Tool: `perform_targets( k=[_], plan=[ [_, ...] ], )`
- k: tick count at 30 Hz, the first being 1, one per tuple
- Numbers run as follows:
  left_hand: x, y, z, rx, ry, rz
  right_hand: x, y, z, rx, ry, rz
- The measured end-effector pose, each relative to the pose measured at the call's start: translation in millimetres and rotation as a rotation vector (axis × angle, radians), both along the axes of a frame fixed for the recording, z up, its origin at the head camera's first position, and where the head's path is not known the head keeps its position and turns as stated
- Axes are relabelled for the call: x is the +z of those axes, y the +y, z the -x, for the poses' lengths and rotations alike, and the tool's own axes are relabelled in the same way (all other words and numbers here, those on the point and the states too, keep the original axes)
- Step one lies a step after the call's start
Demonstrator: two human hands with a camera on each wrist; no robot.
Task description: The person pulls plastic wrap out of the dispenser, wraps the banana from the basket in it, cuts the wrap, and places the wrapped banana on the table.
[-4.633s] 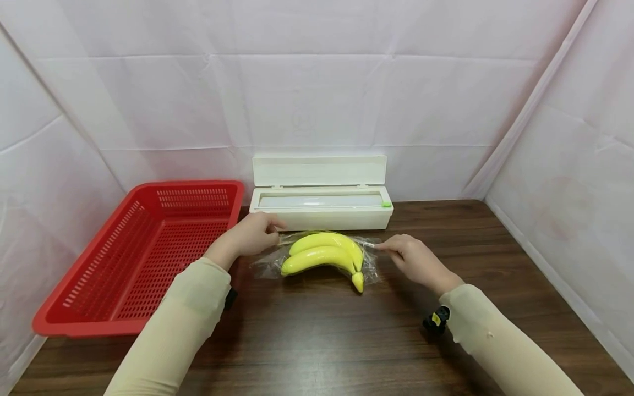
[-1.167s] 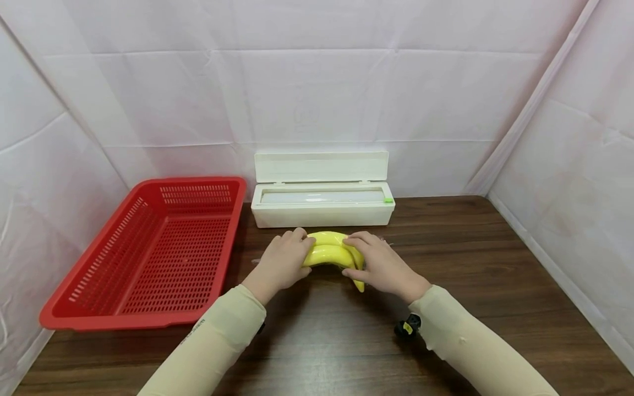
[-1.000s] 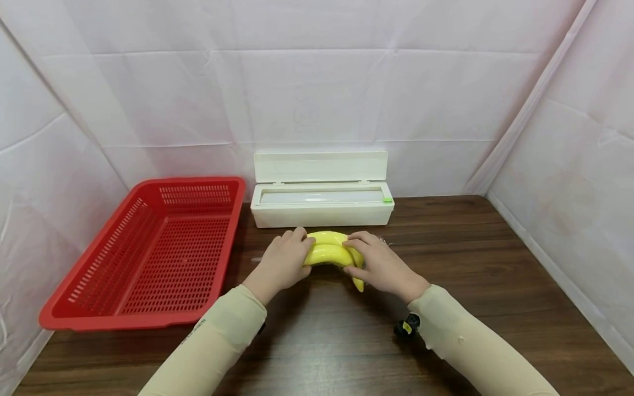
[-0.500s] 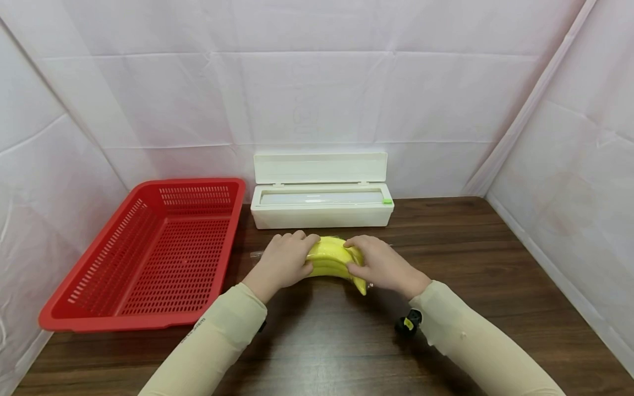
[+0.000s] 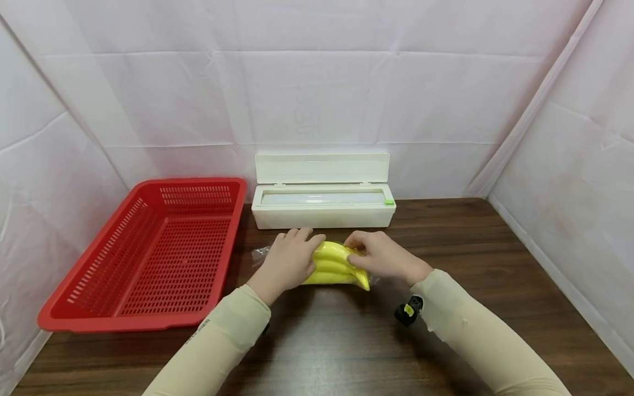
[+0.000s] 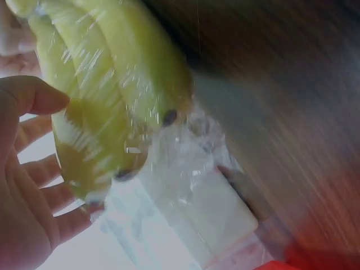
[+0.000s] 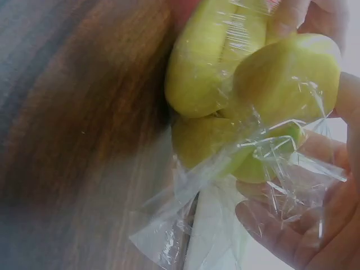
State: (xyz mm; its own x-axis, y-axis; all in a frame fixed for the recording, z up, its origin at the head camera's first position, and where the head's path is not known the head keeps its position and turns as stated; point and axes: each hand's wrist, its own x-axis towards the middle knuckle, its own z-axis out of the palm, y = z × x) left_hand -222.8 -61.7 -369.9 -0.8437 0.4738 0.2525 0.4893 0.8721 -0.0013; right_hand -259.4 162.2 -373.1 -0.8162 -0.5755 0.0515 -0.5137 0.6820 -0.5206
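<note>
A bunch of yellow bananas wrapped in clear cling film is held between both hands over the table, in front of the white box. My left hand grips its left part; in the left wrist view the thumb lies on the near side and the fingers reach round behind. At the stem end my right hand holds the bunch, thumb in front. The right wrist view shows loose, crumpled film sticking out past the stem end. More film gathers at the dark banana tips in the left wrist view.
Behind the hands stands a long white cling film box, its lid raised, with a film roll inside and a green slider at the right. A red plastic basket sits at the left. White sheeting surrounds the dark wooden table.
Earlier the hands were at the film's two sides with the bananas lying between. They then moved in, gripped the bunch and turned it, so another side of the bananas shows now.
</note>
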Motion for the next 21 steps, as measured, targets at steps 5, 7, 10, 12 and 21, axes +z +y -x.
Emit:
perform_targets(
  k=[5, 7, 10, 12, 21],
  plan=[
    [-6.8, 9.6, -3.0, -0.048, 0.105, 0.047, 1.0, -1, 7.7, 0.002, -0.024, 0.002],
    [-8.6, 13.3, -4.5, -0.055, 0.145, 0.067, 1.3, -1, 10.6, 0.002, -0.042, 0.011],
    [-10.0, 18.2, -5.8, -0.033, 0.159, 0.113, 2.4, -1, 13.6, 0.007, -0.069, 0.028],
    [-10.3, 21.1, -5.8, -0.006, 0.129, 0.151, 2.9, 0, 14.9, 0.005, -0.081, 0.030],
    [-15.7, 27.0, 0.6, 0.115, 0.004, 0.229, 6.5, 10, 19.9, -0.071, -0.073, 0.061]
  ],
)
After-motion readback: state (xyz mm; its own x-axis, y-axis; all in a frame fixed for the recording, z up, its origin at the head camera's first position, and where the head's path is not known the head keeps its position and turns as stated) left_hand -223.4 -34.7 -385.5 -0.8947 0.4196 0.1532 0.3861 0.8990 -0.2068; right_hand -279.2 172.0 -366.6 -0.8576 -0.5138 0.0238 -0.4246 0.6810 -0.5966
